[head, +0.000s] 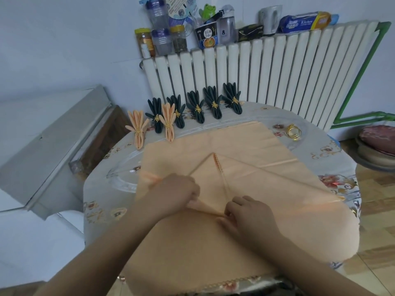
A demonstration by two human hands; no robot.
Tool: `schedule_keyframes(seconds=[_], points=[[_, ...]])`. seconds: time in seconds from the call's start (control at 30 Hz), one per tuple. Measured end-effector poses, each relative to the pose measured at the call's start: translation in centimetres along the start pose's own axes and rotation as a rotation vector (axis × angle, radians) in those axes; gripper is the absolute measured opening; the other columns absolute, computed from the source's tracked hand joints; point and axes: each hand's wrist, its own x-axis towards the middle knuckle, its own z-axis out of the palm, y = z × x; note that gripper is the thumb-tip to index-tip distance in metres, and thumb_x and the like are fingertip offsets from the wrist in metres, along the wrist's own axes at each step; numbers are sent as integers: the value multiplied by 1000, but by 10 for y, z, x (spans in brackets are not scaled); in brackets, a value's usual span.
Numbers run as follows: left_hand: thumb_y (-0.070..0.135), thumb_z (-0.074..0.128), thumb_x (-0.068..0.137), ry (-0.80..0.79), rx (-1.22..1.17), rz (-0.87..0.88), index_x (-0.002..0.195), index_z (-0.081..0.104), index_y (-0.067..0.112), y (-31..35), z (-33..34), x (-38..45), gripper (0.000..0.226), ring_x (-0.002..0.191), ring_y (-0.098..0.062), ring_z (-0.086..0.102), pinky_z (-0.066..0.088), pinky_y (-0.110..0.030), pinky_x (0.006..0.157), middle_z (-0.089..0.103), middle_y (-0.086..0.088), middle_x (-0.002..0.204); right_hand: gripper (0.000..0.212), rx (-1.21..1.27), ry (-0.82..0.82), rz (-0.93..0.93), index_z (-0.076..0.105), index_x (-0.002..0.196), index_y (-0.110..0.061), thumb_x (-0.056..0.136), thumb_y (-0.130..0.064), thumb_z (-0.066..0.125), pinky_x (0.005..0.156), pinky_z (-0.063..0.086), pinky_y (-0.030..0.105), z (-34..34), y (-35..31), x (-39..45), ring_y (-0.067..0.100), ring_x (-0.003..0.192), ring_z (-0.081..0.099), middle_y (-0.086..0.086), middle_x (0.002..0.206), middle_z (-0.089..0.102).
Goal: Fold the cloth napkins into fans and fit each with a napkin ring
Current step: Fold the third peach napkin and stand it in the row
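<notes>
Finished fans (192, 110) behind spread napkin (245, 146)

Peach napkin (245, 146) covers a pale grey tablecloth (333, 150) printed with red-and-gold flowers; at 11 o'clock stand five dark green fans (196, 107) and two peach fans (168, 122), gold-ringed; gold rings (294, 132) at 1 o'clock; white radiator (277, 71) at 12

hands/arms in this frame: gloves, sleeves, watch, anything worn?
Nothing worn that shows. The left hand and right hand are bare, no gloves, and no rings or watch can be seen. Both forearms are bare up to the frame edge, with no sleeves or wristbands in view.
</notes>
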Motion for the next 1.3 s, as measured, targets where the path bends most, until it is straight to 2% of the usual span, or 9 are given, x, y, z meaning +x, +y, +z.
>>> schedule_keyframes(seconds=[0.13,0.23,0.3,0.4,0.53,0.67,0.93,1.13,1.3], points=[[13,56,90,119,225,103,98,65,29,4,-7,47,19,112,-15,49,8,-42,114,56,7,109,34,9,30,141,52,46,-25,71,-46,44,34,29,20,2,-3,4,11,46,53,-8,48,49],[10,77,73,289,94,210,75,71,25,3,2,72,16,111,-20,57,-18,-39,112,63,4,98,29,8,5,241,49,42,-25,65,-43,46,35,24,19,4,-6,5,10,44,52,-8,47,48],[18,64,86,227,-3,182,88,73,22,7,16,80,9,133,-19,37,-33,-32,103,56,-1,123,28,6,-19,283,49,42,-24,63,-43,53,38,21,19,7,-5,7,10,45,52,-8,47,48],[30,57,90,152,-219,-13,113,62,27,14,34,84,24,144,-13,9,-19,-37,110,28,1,151,33,-13,-49,303,49,43,-23,51,-42,76,39,22,19,11,-5,7,12,45,53,-7,48,49],[38,51,91,33,-446,-294,148,19,31,10,40,79,66,146,-26,-4,5,-45,118,-6,-5,159,42,-58,-14,323,49,42,-23,37,-44,85,34,27,15,11,-5,9,10,42,52,-7,46,49],[27,42,95,199,-442,-468,141,39,29,8,47,78,45,130,-27,30,26,-35,106,33,-8,144,42,-53,7,314,49,44,-23,38,-43,85,35,30,14,12,-5,7,10,43,53,-8,47,49],[24,35,96,219,-332,-573,140,40,27,10,58,76,44,119,-23,34,27,-33,98,40,-4,131,41,-51,63,287,49,45,-23,39,-42,85,36,30,14,13,-5,7,10,44,52,-7,48,49],[28,23,99,73,-281,-431,152,12,18,16,55,89,54,146,-17,-1,2,-40,116,-4,2,160,12,11,95,295,60,66,-28,63,-38,56,37,37,19,14,-6,6,12,52,57,-8,61,56],[31,12,100,-2,-372,-471,152,-2,23,2,63,114,54,146,-13,-5,-2,-44,118,-6,5,159,29,28,97,223,64,56,-26,72,-38,44,38,37,18,17,-7,6,14,52,57,-8,68,59]])
